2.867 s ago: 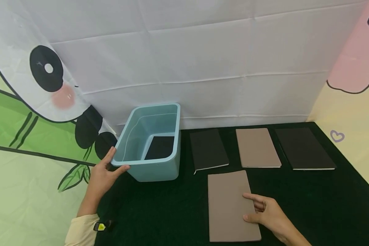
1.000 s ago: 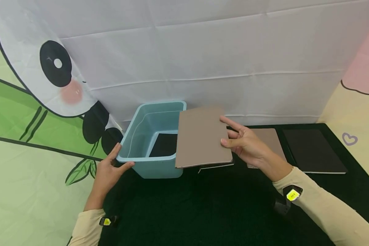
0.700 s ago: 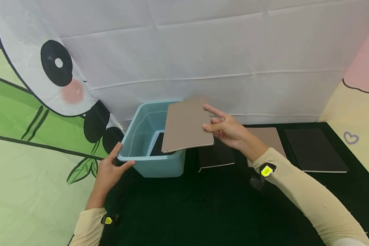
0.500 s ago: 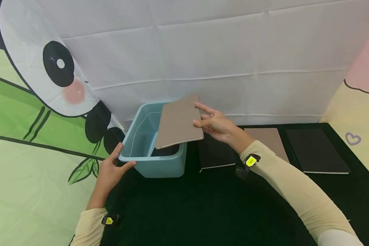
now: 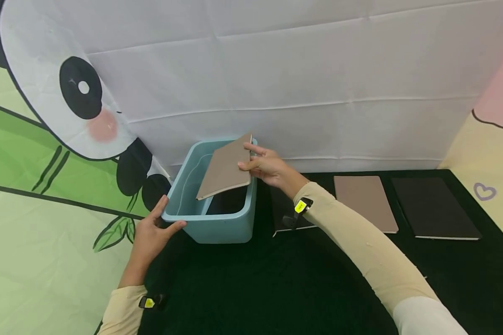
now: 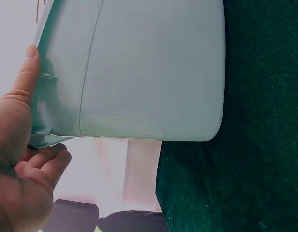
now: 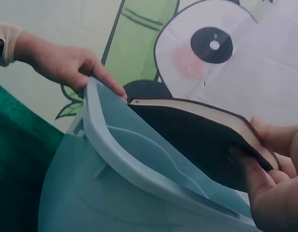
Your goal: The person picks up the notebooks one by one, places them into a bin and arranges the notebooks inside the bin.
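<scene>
Two hands share the work here, and we see the taupe notebook (image 5: 226, 163) tilted above the opening of the blue bin (image 5: 218, 231), pinched by the right hand (image 5: 266, 168) at its right edge, thumb on the cover and fingers underneath. We judge that this edge grip leaves the rest of the book free of the fingers over the bin. The left hand (image 5: 151, 235) holds the near left corner of the bin's rim between thumb and fingers, probably to steady it, and we notice this keeps most of the opening uncovered. Inside, one black notebook (image 5: 228, 200) lies on the bottom, partly hidden by the held one. On the dark green cloth (image 5: 234, 288), just beside the bin, we find a second black notebook (image 5: 280, 207), partly covered from our sight by the right arm; further right lie another taupe notebook (image 5: 364, 200) and a large black notebook (image 5: 436, 207). The bin stands near the white backdrop (image 5: 302, 79). The rim is the nearest obstacle to the held book, and we cannot tell whether they touch.
</scene>
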### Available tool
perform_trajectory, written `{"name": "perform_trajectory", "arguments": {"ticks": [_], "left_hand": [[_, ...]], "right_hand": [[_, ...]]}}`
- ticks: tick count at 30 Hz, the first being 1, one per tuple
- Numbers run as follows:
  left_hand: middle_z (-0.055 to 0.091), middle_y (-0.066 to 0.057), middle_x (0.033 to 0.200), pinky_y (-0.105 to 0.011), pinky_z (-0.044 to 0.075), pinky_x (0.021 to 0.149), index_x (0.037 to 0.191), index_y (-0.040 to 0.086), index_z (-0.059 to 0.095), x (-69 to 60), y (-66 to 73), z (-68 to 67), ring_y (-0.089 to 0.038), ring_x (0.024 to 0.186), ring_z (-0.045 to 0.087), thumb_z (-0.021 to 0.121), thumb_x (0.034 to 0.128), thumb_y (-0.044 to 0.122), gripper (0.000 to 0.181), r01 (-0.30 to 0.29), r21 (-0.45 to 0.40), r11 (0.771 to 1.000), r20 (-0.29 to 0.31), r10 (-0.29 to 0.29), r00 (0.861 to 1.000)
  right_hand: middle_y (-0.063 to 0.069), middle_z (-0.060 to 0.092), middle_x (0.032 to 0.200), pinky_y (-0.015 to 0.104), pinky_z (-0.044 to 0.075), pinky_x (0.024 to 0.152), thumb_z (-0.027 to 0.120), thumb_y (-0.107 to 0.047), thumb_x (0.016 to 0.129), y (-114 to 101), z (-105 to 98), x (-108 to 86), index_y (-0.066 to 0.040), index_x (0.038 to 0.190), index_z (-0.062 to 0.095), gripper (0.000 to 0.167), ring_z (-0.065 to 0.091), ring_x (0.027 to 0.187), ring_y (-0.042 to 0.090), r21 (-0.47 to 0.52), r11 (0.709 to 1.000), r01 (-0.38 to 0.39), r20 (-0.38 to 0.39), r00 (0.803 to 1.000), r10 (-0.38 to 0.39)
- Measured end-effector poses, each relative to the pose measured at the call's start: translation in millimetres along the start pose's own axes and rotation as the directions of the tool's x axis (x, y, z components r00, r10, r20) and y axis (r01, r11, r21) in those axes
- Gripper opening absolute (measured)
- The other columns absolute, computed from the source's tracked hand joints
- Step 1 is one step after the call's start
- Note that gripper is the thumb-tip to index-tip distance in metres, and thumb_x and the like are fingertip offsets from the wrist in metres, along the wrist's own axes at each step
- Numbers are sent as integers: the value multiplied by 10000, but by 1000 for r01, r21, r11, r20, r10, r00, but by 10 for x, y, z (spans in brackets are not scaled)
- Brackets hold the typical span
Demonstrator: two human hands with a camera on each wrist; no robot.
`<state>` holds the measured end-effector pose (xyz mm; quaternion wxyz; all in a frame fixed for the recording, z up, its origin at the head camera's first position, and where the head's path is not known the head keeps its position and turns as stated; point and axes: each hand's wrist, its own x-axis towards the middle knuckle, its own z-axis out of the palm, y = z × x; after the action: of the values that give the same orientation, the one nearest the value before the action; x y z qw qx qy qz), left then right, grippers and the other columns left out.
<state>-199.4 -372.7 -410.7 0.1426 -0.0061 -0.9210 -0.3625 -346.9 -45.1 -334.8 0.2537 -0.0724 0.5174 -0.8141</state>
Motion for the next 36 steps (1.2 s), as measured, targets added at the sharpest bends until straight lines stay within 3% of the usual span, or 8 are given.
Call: {"name": "perform_trajectory", "arguments": {"ticks": [6,12,22,29,33,36], "left_hand": [[268,-9,1664,-551,409,1074,1615,182,305,-7,-15,10,-382,1428,441,810,884,384,911,-1,10,1000,-7,1,1000],[272,-19,1665,-556,411,1077,1614,165,307,-17,13,10,-407,1416,446,812,883,372,912,6,-1,1000,4,-6,1000],[242,-33,1674,-566,407,1086,1619,166,284,17,20,-1,-424,1426,424,802,891,381,919,20,-4,1000,31,-20,999],[246,-47,1673,-577,412,1079,1619,168,285,52,10,33,-435,1424,421,807,883,387,928,16,-10,1000,52,-16,999],[253,-69,1673,-581,413,1073,1619,161,287,72,29,13,-445,1423,418,809,879,395,935,14,-3,1000,55,-14,998],[255,-81,1672,-579,415,1070,1619,148,284,85,34,-5,-444,1420,422,805,884,392,934,9,3,1000,56,-9,998]], "right_hand": [[212,469,1535,406,517,1042,653,159,910,73,86,162,-184,1579,420,788,698,1009,211,-38,999,-27,-8,1000,27],[239,539,1467,466,478,1079,651,169,904,131,160,273,-140,1602,360,817,596,1281,374,-50,998,-43,-1,999,43],[245,522,1482,453,516,1044,692,122,902,232,248,340,-127,1605,347,821,613,1267,369,-180,983,-44,-20,999,40],[218,369,1600,408,492,1080,693,58,931,214,220,260,-30,1537,441,662,554,1342,342,-244,968,-49,-108,994,23],[204,422,1572,401,489,1084,697,16,942,59,112,148,-25,1488,510,579,551,1346,327,-244,970,-22,-152,988,-16],[201,453,1551,414,474,1101,685,5,953,-92,-30,45,-36,1493,509,570,542,1356,336,-229,973,5,-132,991,-36]]}}
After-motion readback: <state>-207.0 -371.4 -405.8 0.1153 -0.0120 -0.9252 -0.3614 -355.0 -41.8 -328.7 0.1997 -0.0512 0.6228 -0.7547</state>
